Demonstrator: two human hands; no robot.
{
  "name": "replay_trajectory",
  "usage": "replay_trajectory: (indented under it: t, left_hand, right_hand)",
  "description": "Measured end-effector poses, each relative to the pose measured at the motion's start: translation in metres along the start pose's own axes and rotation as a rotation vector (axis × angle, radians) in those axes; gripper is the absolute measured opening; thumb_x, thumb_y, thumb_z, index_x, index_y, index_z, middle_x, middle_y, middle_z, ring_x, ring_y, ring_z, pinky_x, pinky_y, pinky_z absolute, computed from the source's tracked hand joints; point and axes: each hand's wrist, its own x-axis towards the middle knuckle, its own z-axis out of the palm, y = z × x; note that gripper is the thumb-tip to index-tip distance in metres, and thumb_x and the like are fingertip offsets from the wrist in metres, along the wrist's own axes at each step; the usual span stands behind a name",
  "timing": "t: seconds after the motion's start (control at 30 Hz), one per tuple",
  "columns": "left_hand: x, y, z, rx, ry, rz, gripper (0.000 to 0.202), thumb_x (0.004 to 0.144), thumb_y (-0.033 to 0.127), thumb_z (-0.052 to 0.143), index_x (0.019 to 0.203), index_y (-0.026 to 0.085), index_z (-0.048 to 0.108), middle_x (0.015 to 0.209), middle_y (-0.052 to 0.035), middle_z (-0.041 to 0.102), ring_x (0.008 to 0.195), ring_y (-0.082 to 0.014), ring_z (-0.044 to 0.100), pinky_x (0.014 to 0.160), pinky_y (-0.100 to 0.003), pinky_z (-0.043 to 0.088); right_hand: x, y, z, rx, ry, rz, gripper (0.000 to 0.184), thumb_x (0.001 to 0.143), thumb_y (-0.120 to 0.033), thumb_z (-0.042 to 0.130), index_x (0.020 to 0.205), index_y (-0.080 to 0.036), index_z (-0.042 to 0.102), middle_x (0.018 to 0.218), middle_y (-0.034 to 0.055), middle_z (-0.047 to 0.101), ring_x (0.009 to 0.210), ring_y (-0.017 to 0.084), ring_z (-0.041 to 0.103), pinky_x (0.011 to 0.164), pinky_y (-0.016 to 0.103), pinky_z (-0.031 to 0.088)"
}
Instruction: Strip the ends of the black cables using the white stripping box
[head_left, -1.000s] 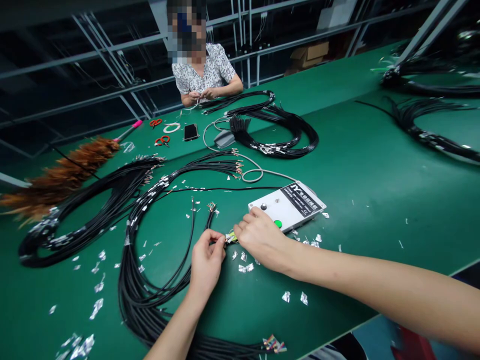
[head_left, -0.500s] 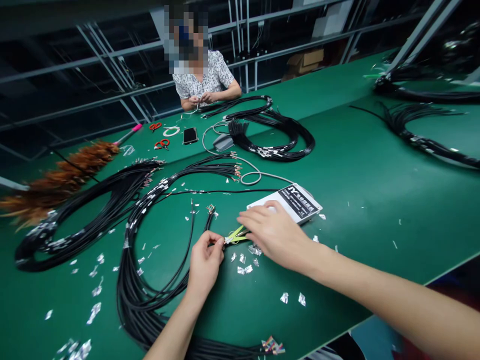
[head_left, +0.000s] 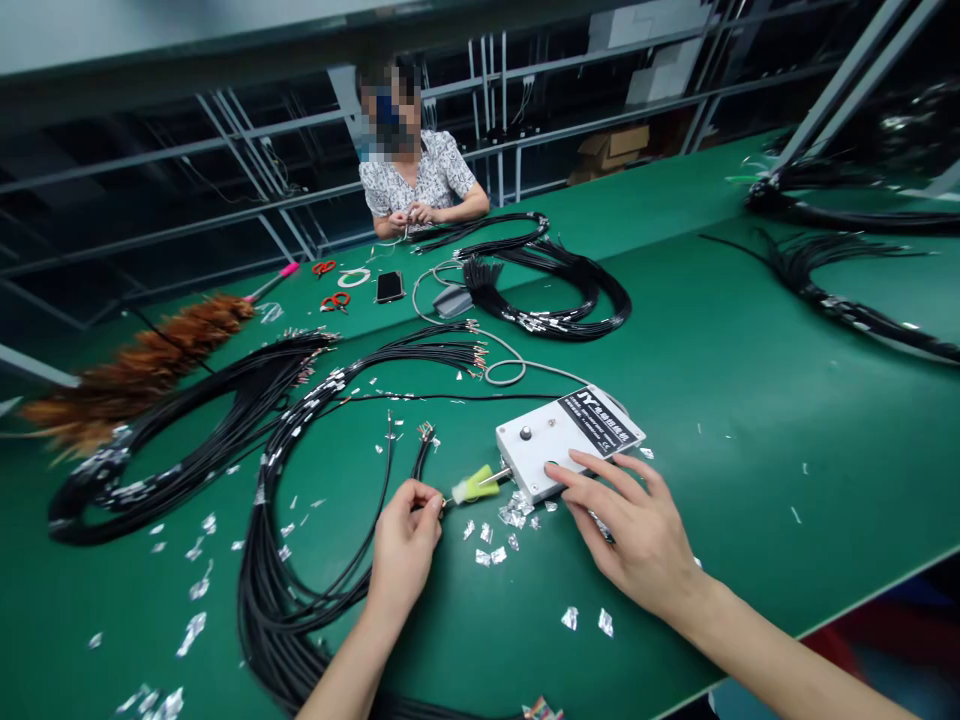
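Observation:
My left hand pinches a black cable's end, with its thin wires reaching into a yellow-green clip. That clip sits on the metal shaft of a white wire-twisting machine, and its outline looks smeared. Over the machine's near edge my right hand is spread, its index fingertip on a round button on top. The held cable seems to belong to the big coiled bundle of black cables at my left. Foil scraps lie below the clip.
Another cable coil and a feather duster lie at left. Across the table sit orange-handled scissors, a phone, a grey pedal-like block and a cable coil. A co-worker sits opposite.
My right hand has moved right, off the clip and onto the machine's button. The clip, earlier splayed in a V, now looks narrower and blurred. My left hand keeps its pinch.

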Motion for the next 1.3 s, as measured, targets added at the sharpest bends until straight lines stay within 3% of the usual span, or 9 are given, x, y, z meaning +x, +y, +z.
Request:
replay_trajectory:
  t: [0.37, 0.47, 0.57, 0.73, 0.87, 0.97, 1.07, 1.17, 1.3]
  left_hand:
    - [-0.023, 0.017, -0.030, 0.166, -0.115, 0.034, 0.037, 0.077, 0.033, 0.061, 0.108, 0.020, 0.046, 0.072, 0.0019, 0.058, 0.058, -0.0150, 0.059, 0.057, -0.026, 0.047]
    - [0.002, 0.022, -0.056, 0.669, 0.174, 0.243, 0.035, 0.081, 0.034, 0.054, 0.112, 0.020, 0.047, 0.073, -0.0011, 0.062, 0.065, -0.0199, 0.062, 0.062, -0.029, 0.048]
    - [0.038, 0.021, -0.076, 0.853, 0.347, 0.239, 0.046, 0.083, 0.026, 0.051, 0.127, 0.015, 0.043, 0.080, -0.0073, 0.062, 0.064, -0.0253, 0.060, 0.064, -0.036, 0.045]
    - [0.068, 0.013, -0.081, 0.964, 0.380, 0.209, 0.036, 0.085, 0.022, 0.047, 0.119, 0.013, 0.055, 0.066, -0.0064, 0.058, 0.064, -0.0311, 0.061, 0.063, -0.039, 0.044]
    - [0.035, 0.022, -0.075, 0.930, 0.387, 0.305, 0.033, 0.089, 0.030, 0.045, 0.117, 0.016, 0.053, 0.072, -0.0043, 0.056, 0.070, -0.0277, 0.059, 0.069, -0.038, 0.046]
    - [-0.022, 0.028, -0.057, 0.870, 0.136, 0.430, 0.017, 0.090, 0.033, 0.047, 0.089, 0.023, 0.060, 0.080, -0.0049, 0.061, 0.074, -0.0221, 0.060, 0.070, -0.030, 0.047]
    - [-0.075, 0.022, -0.033, 0.704, -0.592, 0.554, 0.016, 0.091, 0.032, 0.052, 0.095, 0.024, 0.066, 0.083, -0.0056, 0.068, 0.077, -0.0216, 0.062, 0.069, -0.029, 0.048]
    - [-0.097, 0.014, -0.018, 0.642, -0.625, 0.519, 0.016, 0.090, 0.026, 0.052, 0.094, 0.023, 0.068, 0.076, -0.0060, 0.069, 0.068, -0.0212, 0.062, 0.062, -0.029, 0.047]
    - [-0.090, 0.020, -0.012, 0.460, -0.445, 0.346, 0.016, 0.090, 0.019, 0.052, 0.091, 0.024, 0.067, 0.081, -0.0057, 0.070, 0.073, -0.0207, 0.066, 0.066, -0.027, 0.051]
  right_hand:
    - [-0.018, -0.034, -0.005, 0.368, -0.143, 0.044, 0.022, 0.090, -0.005, 0.049, 0.104, -0.020, 0.056, 0.111, 0.0091, 0.072, 0.106, 0.020, 0.064, 0.091, 0.040, 0.044]
    - [-0.026, -0.044, -0.007, 0.545, -0.316, 0.134, 0.019, 0.090, -0.009, 0.049, 0.101, -0.020, 0.058, 0.102, 0.0069, 0.071, 0.093, 0.018, 0.065, 0.081, 0.034, 0.049]
    - [-0.030, -0.051, -0.013, 0.617, -0.521, 0.168, 0.016, 0.087, -0.014, 0.050, 0.096, -0.021, 0.061, 0.090, 0.0041, 0.066, 0.083, 0.018, 0.060, 0.076, 0.035, 0.049]
    - [-0.036, -0.060, -0.023, 0.597, -0.711, 0.108, 0.015, 0.079, -0.029, 0.067, 0.092, -0.022, 0.062, 0.091, 0.0032, 0.061, 0.084, 0.019, 0.055, 0.082, 0.038, 0.045]
    - [-0.040, -0.064, -0.020, 0.577, -0.667, 0.069, 0.006, 0.081, -0.016, 0.058, 0.084, -0.021, 0.061, 0.086, 0.0017, 0.061, 0.082, 0.017, 0.053, 0.078, 0.034, 0.042]
    - [-0.040, -0.064, -0.015, 0.652, -0.606, 0.052, 0.012, 0.082, -0.012, 0.051, 0.078, -0.020, 0.060, 0.079, 0.0003, 0.062, 0.073, 0.015, 0.053, 0.070, 0.031, 0.039]
    - [-0.033, -0.064, -0.013, 0.710, -0.531, 0.104, 0.014, 0.084, -0.013, 0.049, 0.082, -0.019, 0.060, 0.079, 0.0012, 0.066, 0.072, 0.015, 0.056, 0.070, 0.032, 0.040]
    - [-0.027, -0.064, -0.015, 0.762, -0.485, 0.255, 0.015, 0.086, -0.015, 0.049, 0.093, -0.020, 0.062, 0.085, 0.0032, 0.069, 0.078, 0.017, 0.061, 0.076, 0.033, 0.045]
    - [-0.033, -0.069, -0.018, 0.778, -0.576, 0.324, 0.035, 0.085, -0.017, 0.052, 0.120, -0.020, 0.057, 0.106, 0.0078, 0.071, 0.099, 0.020, 0.063, 0.089, 0.035, 0.047]
